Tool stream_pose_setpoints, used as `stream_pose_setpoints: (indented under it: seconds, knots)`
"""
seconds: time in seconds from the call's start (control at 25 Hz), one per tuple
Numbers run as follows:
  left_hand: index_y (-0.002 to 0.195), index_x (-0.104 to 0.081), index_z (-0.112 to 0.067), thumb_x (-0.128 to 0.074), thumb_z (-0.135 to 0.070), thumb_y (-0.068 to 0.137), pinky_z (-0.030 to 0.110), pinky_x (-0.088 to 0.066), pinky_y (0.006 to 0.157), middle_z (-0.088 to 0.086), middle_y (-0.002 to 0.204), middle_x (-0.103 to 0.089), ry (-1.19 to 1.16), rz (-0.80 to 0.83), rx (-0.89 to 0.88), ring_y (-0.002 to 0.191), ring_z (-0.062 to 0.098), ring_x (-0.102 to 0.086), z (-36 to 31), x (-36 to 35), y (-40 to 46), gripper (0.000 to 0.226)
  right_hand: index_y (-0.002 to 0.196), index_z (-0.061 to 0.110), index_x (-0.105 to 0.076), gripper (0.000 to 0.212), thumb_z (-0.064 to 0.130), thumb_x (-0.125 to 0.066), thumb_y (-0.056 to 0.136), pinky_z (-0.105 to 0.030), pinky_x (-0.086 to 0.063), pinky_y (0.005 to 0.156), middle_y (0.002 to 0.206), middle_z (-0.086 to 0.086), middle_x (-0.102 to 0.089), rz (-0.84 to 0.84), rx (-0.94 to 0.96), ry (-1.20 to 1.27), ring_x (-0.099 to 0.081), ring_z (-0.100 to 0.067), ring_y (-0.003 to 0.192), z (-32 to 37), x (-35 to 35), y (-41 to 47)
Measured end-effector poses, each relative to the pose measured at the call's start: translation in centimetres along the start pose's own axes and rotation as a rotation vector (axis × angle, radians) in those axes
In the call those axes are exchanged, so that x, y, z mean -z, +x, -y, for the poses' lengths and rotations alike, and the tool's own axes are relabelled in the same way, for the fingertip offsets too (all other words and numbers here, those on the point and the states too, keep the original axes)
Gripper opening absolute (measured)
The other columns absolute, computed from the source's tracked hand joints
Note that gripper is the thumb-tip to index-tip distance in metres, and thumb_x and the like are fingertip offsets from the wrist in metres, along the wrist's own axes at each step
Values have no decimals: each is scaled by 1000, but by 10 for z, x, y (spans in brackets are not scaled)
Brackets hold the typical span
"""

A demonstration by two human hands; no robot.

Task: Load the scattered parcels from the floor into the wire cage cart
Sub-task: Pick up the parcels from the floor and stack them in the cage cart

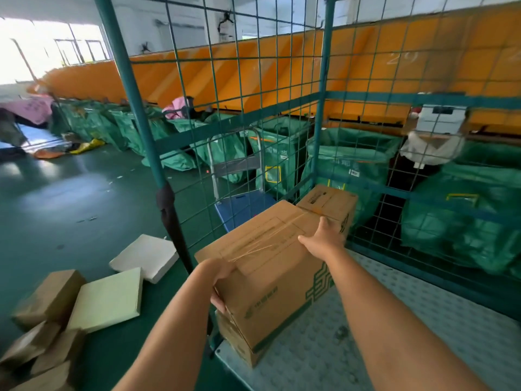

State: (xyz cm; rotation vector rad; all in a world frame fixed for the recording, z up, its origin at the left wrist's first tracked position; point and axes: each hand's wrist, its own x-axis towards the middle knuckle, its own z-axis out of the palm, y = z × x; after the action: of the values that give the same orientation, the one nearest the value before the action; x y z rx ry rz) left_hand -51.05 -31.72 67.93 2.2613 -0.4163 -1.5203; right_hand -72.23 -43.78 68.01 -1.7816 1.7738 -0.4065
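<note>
1. A person is looking down at both bare arms reaching into a green wire cart (253,80).
2. Both hands are holding a large brown box (270,266), taped on top and printed with green markings.
3. The left hand (221,283) is gripping the box's near left corner, fingers curling over the edge.
4. The right hand (324,235) is lying on the box's far top edge, fingers spreading wide over it.
5. The box is sitting inside the cart, on top of another box (239,345), above the cart's pale studded floor (394,320).
6. A third box (327,201) is standing just behind it, in the cart's far corner.
7. On the green floor (70,198) to the left, parcels are lying scattered: two flat pale ones (108,297) and several brown ones (48,299).
8. Green sacks (465,221) are lining the orange wall (282,66) beyond the cart.
</note>
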Motion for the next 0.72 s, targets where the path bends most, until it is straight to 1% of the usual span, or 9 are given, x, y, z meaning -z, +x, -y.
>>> stream_pose_setpoints:
  seconds: [0.12, 0.24, 0.36, 0.4, 0.48, 0.56, 0.6, 0.64, 0.72]
  knots:
    - [144, -28, 7, -53, -40, 97, 53, -52, 90, 35, 130, -49, -62, -17, 15, 91, 49, -63, -17, 11, 21, 71, 155, 23, -5, 91, 49, -61, 87, -47, -33, 111, 158, -8, -17, 11, 35, 43, -18, -34, 143, 10, -9, 24]
    - [142, -29, 9, -50, -38, 99, 50, -50, 95, 32, 133, -48, -99, -35, 17, 112, 46, -59, -32, 24, 34, 67, 154, 24, -10, 90, 48, -63, 86, -46, -35, 107, 157, -9, -14, 5, 51, 10, -20, -34, 142, 31, -16, 49]
    - [140, -34, 5, -56, -35, 97, 52, -49, 96, 27, 135, -47, -182, -36, 6, 117, 46, -55, -45, 37, 62, 63, 153, 26, -9, 91, 45, -67, 85, -48, -33, 109, 160, -6, 0, -5, 34, 26, -12, -34, 145, 56, -35, 76]
    - [140, -33, 2, -58, -33, 95, 51, -49, 96, 25, 136, -47, -200, -38, -9, 117, 44, -55, -47, 37, 78, 62, 154, 28, -6, 94, 43, -68, 85, -50, -29, 112, 161, -5, 8, 38, -14, 43, -6, -34, 147, 61, -46, 83]
    - [148, -22, -7, -60, -33, 89, 48, -43, 105, 17, 142, -43, -220, -95, -63, 123, 37, -51, -45, 38, 111, 75, 154, 27, 6, 102, 37, -70, 86, -51, -23, 116, 161, -5, 13, 220, -139, 130, -3, -34, 148, 65, -77, 93]
    - [151, -14, -12, -51, -32, 95, 46, -36, 111, 11, 146, -39, -306, -118, -47, 130, 34, -44, -50, 33, 136, 70, 153, 23, 11, 106, 34, -70, 86, -48, -21, 117, 160, -9, 15, 353, -189, 115, -3, -34, 148, 63, -119, 92]
    - [149, -14, -8, -47, -28, 100, 46, -39, 108, 12, 146, -39, -303, -118, -44, 130, 35, -45, -53, 29, 140, 63, 154, 22, 9, 104, 36, -70, 86, -43, -20, 118, 159, -10, 22, 349, -181, 53, 0, -33, 148, 62, -135, 87]
    - [153, -6, -13, -45, -28, 101, 48, -44, 104, 15, 147, -38, -280, -131, -60, 126, 36, -49, -56, 26, 145, 66, 154, 20, 6, 103, 38, -69, 86, -39, -20, 116, 156, -11, 27, 314, -161, 8, 4, -31, 148, 63, -146, 83]
    - [149, 18, -28, -52, -27, 98, 46, -53, 91, 23, 148, -32, -122, -124, -87, 111, 36, -59, -64, 28, 149, 87, 155, 19, 2, 102, 39, -70, 85, -35, -23, 115, 155, -11, 32, 262, -165, 0, 7, -29, 148, 68, -151, 84]
